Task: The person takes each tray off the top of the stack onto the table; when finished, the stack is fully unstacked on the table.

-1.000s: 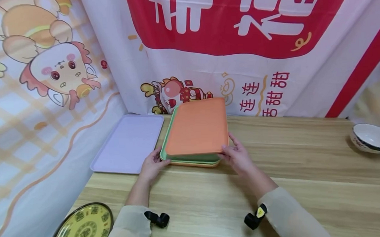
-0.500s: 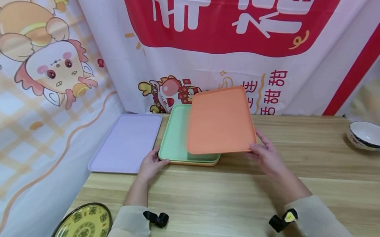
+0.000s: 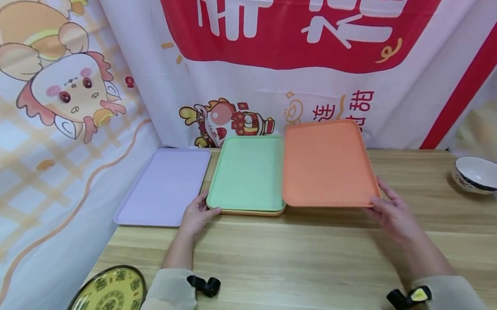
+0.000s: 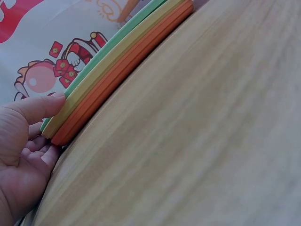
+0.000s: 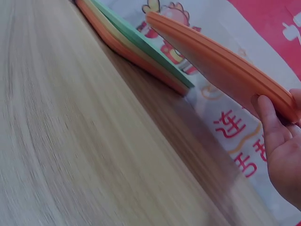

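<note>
My right hand grips the near right corner of an orange tray. In the right wrist view that tray is tilted and raised off the table, apart from the stack. Just left of it, a green tray tops the stack. The left wrist view shows a yellow tray and another orange layer beneath it. My left hand holds the stack's near left corner, thumb on the upper rim and fingers lower down at the corner.
A lilac tray lies flat left of the stack. At the near left is a yellow patterned plate with a dark rim. A white bowl stands at the far right. Printed cloth hangs behind the wooden table.
The right hand has carried the orange tray off the stack to the right, then slightly lower, uncovering the green tray. The left hand has stayed at the stack's corner.
</note>
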Available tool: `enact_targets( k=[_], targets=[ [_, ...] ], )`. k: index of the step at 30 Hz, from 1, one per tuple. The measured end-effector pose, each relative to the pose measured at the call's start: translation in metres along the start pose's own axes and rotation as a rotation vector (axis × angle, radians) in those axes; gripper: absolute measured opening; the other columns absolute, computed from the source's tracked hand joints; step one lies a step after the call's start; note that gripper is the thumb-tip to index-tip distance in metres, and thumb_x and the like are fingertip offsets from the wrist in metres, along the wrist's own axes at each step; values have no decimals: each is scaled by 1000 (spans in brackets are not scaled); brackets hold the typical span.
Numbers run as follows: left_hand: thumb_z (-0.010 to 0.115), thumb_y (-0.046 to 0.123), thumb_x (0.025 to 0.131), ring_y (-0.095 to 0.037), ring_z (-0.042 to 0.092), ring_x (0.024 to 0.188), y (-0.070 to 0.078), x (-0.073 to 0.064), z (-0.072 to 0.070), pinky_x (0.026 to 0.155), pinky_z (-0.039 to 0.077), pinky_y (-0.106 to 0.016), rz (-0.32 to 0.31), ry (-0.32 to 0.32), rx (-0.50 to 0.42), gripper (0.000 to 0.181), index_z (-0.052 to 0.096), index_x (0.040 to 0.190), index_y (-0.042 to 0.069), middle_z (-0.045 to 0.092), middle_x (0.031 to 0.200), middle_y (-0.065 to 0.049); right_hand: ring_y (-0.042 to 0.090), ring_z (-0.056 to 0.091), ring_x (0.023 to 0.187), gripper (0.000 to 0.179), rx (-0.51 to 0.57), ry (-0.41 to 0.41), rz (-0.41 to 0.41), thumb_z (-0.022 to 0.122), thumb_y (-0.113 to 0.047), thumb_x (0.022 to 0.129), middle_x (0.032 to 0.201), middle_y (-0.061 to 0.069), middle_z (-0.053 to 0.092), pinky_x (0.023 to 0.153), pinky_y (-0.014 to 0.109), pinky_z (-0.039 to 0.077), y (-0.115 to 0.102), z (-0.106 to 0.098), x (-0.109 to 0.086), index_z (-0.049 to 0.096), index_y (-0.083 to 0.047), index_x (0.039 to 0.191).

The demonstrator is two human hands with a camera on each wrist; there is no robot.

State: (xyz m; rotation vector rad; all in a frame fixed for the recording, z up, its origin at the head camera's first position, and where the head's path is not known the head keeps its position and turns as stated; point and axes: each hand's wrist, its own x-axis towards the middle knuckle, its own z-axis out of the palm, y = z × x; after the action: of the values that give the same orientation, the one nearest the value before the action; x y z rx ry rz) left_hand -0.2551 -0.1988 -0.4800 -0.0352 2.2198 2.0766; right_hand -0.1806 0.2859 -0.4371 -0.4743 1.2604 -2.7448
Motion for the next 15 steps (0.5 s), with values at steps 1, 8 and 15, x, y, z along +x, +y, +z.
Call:
enact_targets(
  k=[1, 8, 15],
  targets=[
    [67, -4, 87, -31, 20, 151, 0, 0, 0, 123, 25, -35, 1, 0, 0, 80, 22, 152, -6, 20, 161, -24, 19, 72, 98, 52, -2, 0, 3, 31, 11, 100, 115, 11, 72, 85, 30, 61, -2, -4, -2, 53, -18, 138],
    [68, -3, 87, -31, 19, 151, 1, 0, -1, 123, 25, -37, -6, 3, 7, 80, 22, 152, -6, 20, 161, -24, 15, 71, 101, 66, -118, 86, 101, 38, 6, 101, 118, 2, 72, 86, 27, 61, -14, -20, -11, 20, -22, 158],
    [68, -3, 87, -31, 19, 151, 2, -1, -1, 124, 24, -37, -10, 4, 7, 80, 22, 152, -6, 19, 161, -24, 16, 71, 99, 57, -141, 42, 93, 38, 9, 100, 114, 5, 72, 87, 28, 61, -7, -32, -14, 45, -24, 146]
  ],
)
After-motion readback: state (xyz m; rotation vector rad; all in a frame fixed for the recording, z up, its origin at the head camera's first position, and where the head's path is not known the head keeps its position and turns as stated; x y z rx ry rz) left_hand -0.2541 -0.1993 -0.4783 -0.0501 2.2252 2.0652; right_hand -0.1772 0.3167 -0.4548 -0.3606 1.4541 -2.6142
